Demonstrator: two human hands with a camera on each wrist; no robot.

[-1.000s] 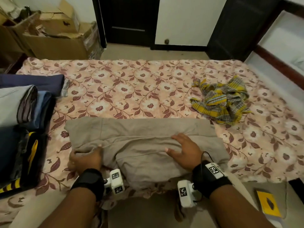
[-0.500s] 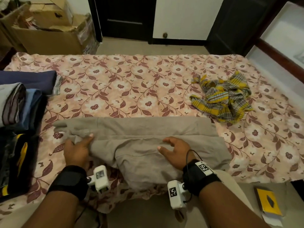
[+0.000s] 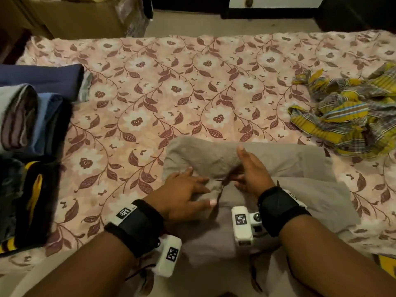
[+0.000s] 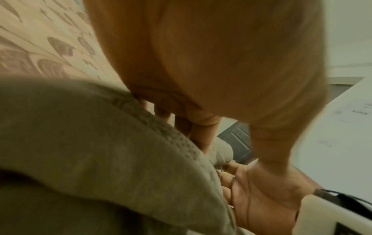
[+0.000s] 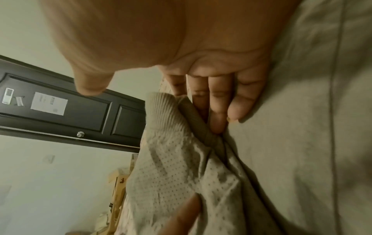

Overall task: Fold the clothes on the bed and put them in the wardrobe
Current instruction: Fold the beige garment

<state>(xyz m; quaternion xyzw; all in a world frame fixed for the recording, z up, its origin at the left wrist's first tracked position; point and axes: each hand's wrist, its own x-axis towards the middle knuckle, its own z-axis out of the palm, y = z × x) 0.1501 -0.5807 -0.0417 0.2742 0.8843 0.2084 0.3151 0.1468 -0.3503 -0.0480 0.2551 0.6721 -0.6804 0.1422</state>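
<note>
Since 0.5 s ago, left hand [image 3: 186,194] folded beige garment [image 3: 300,168] inward.

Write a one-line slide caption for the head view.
Both hands, left hand and right hand, work a fold into the taupe garment on the floral bedsheet, yellow plaid cloth unfolded nearby.

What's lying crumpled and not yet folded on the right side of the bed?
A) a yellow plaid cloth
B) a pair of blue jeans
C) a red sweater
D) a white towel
A: the yellow plaid cloth lies bunched on the floral bedsheet, to the right of the beige garment both hands are working on.
</note>
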